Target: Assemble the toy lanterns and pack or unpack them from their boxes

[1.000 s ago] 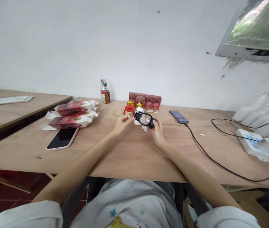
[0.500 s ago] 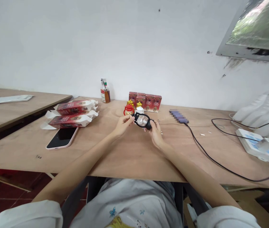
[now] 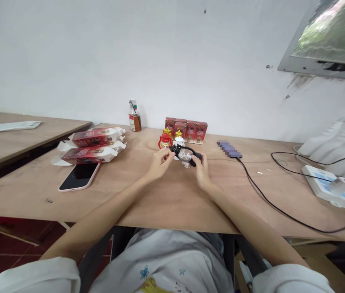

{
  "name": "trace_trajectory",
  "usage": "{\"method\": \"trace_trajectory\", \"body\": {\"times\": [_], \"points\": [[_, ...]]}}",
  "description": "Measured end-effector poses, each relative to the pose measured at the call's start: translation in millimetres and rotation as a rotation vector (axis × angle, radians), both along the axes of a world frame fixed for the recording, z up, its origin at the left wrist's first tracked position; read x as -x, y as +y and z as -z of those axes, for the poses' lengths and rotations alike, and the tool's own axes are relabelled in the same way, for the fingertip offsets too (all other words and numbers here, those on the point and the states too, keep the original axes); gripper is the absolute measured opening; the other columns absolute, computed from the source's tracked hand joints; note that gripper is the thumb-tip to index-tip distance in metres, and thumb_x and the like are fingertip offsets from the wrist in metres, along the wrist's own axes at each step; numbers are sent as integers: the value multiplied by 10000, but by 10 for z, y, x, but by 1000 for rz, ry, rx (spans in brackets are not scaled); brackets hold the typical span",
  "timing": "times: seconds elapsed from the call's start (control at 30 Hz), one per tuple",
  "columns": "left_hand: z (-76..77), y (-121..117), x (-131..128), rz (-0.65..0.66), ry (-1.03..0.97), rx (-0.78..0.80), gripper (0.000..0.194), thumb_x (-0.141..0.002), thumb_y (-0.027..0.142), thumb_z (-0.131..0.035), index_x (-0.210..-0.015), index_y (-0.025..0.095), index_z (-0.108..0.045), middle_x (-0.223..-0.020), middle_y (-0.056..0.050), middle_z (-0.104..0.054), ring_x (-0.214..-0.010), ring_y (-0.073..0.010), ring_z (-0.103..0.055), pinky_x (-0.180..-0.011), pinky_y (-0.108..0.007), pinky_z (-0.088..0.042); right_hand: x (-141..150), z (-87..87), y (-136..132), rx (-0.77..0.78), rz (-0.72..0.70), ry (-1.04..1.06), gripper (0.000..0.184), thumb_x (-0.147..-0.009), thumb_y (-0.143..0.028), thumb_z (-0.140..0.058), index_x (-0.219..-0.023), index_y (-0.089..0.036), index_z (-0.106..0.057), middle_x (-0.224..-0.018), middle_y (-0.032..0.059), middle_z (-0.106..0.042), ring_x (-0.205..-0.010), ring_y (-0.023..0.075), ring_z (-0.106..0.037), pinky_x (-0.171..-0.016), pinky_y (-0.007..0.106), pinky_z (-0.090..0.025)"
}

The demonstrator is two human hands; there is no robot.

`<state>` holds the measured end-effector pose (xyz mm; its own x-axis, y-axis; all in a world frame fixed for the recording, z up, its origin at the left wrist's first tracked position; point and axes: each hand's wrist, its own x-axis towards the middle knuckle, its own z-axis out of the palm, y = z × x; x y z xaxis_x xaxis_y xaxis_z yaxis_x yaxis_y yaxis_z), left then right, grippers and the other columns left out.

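Observation:
A small black lantern [image 3: 185, 154] with a clear round globe lies on its side in the air between my two hands. My left hand [image 3: 160, 165] pinches its top end. Around its base, at the other end, the fingers of my right hand [image 3: 201, 167] are closed. Just behind it stand a red lantern [image 3: 165, 141], a white lantern [image 3: 179, 141] and two gold lanterns [image 3: 178, 134], partly covered by one another. Something small and pale shows under the black lantern near my right fingers; I cannot make out what it is.
Several red boxes [image 3: 191, 131] stand against the wall. Opened red cartons [image 3: 91, 155] and a phone [image 3: 80, 177] lie at left. A bottle [image 3: 135, 122] stands at the back. At right are a pixelated device [image 3: 229, 149], a black cable [image 3: 270, 202] and a power strip [image 3: 328, 183].
The black lantern has shifted slightly right and turned a little. My left fingers have moved a little along its top end. My right hand still grips the base.

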<state>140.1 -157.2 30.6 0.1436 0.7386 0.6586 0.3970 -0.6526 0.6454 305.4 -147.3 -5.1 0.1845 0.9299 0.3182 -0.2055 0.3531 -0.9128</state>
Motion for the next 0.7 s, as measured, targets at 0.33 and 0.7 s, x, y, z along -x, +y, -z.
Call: {"method": "trace_trajectory", "body": {"times": [0.33,0.7], "points": [[80,-22,-28,17,58,-44,374,-908,398,-416,-603,181,-412,-609,26,-396,-566,-103,-384,-554,-241,-317,6,40,-112,-121,132,-338,341,-803,-439,-537,-1035,-233,-394,-1031,41,-509,-954,168,-519,-871,333,-445],[198,-96,-143,61,105,-33,234,-885,324,-470,-702,180,-487,-734,-17,-496,-711,-140,-475,-660,-259,-395,-52,46,-105,-435,350,-582,353,-809,-426,-522,-1034,-203,-365,-1052,106,-455,-1023,215,-485,-936,408,-397]]}}
